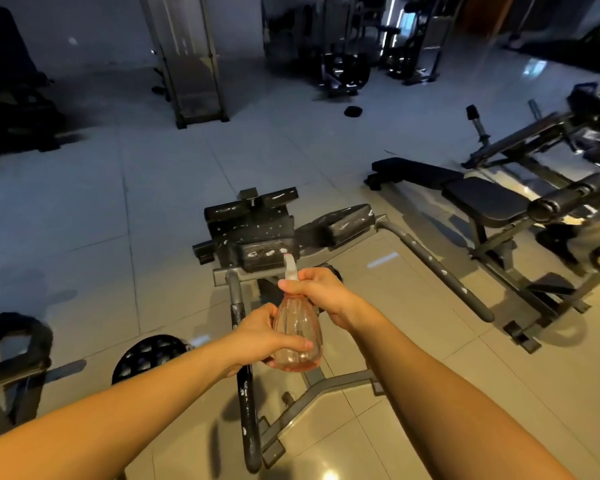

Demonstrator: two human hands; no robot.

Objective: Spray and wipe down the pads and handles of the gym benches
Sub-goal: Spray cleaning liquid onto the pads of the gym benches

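Spray bottle [297, 336], clear pink, is held up above the frame of the near bench [257, 233]. Left hand [262, 337] wraps the bottle's belly, thumb across the front. Right hand [321, 294] grasps the neck just under the white spray head [290, 270], nozzle pointing away toward the black pads [340, 223]. White flecks on the pads and on the grey bar [238, 303] beside the hands. Second bench [478, 199] stands well apart to the right. Round black disc [149, 355] lies on the tiled floor [84, 237], lower left.
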